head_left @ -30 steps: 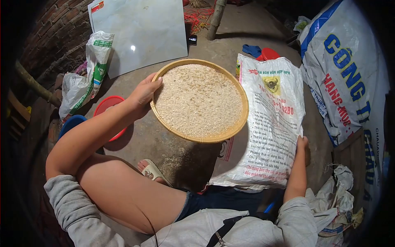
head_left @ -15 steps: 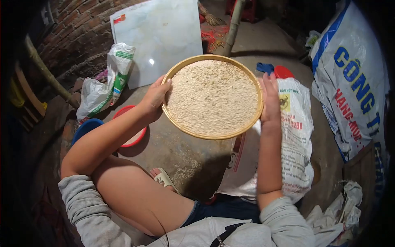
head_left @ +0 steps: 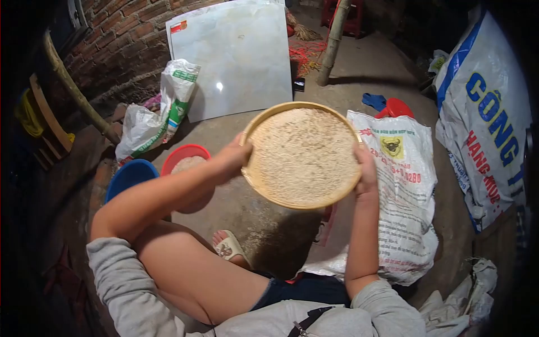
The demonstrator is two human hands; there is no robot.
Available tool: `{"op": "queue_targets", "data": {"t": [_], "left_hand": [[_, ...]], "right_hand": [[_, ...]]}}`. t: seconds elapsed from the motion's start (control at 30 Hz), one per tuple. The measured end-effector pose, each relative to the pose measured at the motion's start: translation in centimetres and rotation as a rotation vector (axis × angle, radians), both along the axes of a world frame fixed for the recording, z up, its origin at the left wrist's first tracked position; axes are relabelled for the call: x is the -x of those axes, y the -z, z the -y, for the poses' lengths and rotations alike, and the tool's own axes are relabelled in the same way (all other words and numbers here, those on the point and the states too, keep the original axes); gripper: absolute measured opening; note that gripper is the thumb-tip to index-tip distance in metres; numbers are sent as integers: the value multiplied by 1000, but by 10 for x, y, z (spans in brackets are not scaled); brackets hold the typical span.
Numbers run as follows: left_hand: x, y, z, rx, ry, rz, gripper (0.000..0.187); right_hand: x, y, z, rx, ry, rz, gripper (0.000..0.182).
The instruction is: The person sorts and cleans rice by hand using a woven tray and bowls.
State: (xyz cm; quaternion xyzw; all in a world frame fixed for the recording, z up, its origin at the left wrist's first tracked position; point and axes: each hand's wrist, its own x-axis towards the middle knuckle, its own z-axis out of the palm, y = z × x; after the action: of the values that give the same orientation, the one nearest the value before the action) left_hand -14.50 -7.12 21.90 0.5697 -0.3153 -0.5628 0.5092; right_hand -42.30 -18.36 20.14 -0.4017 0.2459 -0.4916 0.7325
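Observation:
A round woven bamboo winnowing tray (head_left: 264, 190) is held up in front of me between both hands. Rice grains (head_left: 306, 160) cover most of it, with darker unhusked bits scattered among them towards the far side. My left hand (head_left: 233, 157) grips the tray's left rim and is slightly blurred. On the right rim, my right hand (head_left: 366, 171) is closed, its fingers partly hidden by the rim. Below the tray, the concrete floor (head_left: 258, 219) has some spilled grains on it.
A red basin (head_left: 185, 150) with grain and a blue basin (head_left: 132, 174) stand at left. A printed white sack (head_left: 401, 202) lies at right, beside a red plastic vessel (head_left: 397, 108). A bamboo pole (head_left: 334, 45), a pale board (head_left: 236, 62) and a large upright sack (head_left: 483, 123) stand beyond.
The tray has moved lower and slightly right in view, and the surroundings have shifted with the camera. My right hand's fingers, earlier stretched out beside the rim, are now closed on it.

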Motion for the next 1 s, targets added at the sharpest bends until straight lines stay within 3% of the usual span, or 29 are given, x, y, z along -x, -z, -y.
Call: {"op": "queue_targets", "data": {"t": [0.07, 0.1, 0.13, 0.17, 0.3, 0.37, 0.43, 0.47, 0.53, 0.57, 0.67, 0.9, 0.97, 1.0], "left_hand": [[-26, 0, 6, -69, -30, -10, 31], [-33, 0, 8, -95, -85, -26, 29], [-25, 8, 11, -70, -244, 90, 27], [-24, 26, 17, -20, -247, 181, 27], [12, 5, 3, -162, -73, 95, 24], [-11, 6, 14, -204, 164, 242, 28], [-22, 6, 24, -67, 31, 484, 35], [-24, 2, 29, -78, 30, 485, 35], [-25, -5, 38, 500, -61, 1269, 39], [-19, -13, 38, 494, -58, 1275, 39], [4, -23, 49, 618, 284, 1267, 33], [22, 3, 65, 630, 439, 1257, 26], [25, 0, 66, 538, 642, 1255, 27], [25, 7, 67, 619, 655, 1220, 23]], "right_hand": [[-25, -6, -29, 6, 100, -129, 44], [-36, 4, -33, -50, 103, -46, 41], [-36, 21, -21, -78, 125, -71, 40], [-27, 36, -9, -112, 147, -97, 39], [12, 24, 13, -165, -65, 70, 34], [8, 26, 10, -156, -30, 68, 34], [0, 34, 8, -136, -2, 80, 33], [-6, 42, 9, -140, -22, 115, 33], [-14, 53, 6, -184, -63, 156, 33], [-19, 56, 3, -189, -65, 161, 33], [-32, 66, -3, -177, -58, 163, 34], [-45, 74, -8, -193, -44, 188, 36], [-44, 77, -4, -210, -24, 198, 35], [-43, 79, -2, -225, -6, 213, 34]]}}
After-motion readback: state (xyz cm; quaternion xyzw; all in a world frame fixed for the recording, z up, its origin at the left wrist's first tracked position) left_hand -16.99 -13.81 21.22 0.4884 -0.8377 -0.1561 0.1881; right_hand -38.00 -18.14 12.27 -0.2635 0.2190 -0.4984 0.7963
